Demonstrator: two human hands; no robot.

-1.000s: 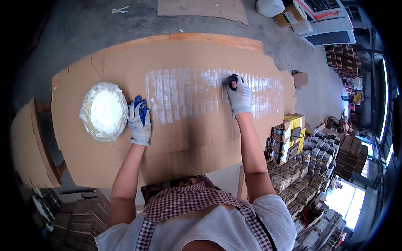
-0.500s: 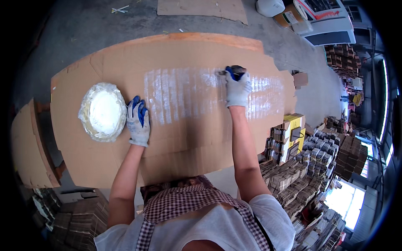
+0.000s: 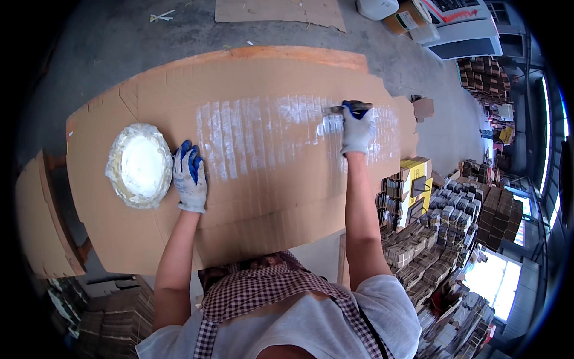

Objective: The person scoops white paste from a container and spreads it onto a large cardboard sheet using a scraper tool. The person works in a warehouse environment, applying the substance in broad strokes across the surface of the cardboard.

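Observation:
A brown cardboard sheet (image 3: 263,197) covers the table, with wide streaks of wet white paste (image 3: 239,137) across its middle. My right hand (image 3: 358,131), in a white and blue work glove, grips a dark flat brush (image 3: 357,106) against the right part of the streaks. The brush's working edge is hard to make out. My left hand (image 3: 191,178), gloved the same way, lies on the cardboard with fingers stretched out. Just left of it stands a round tub of white paste (image 3: 143,164), its rim wrapped in crumpled plastic film.
Another cardboard-topped table (image 3: 42,221) stands at the left. Stacked bundles of folded cardboard (image 3: 418,239) crowd the lower right, beside a yellow and white carton (image 3: 417,186). A loose cardboard sheet (image 3: 281,12) lies on the floor beyond the table, with a drum (image 3: 406,18) farther right.
My right hand has moved to the right with the brush, along the pasted area. My left hand stays flat beside the tub. The whole view has shifted slightly.

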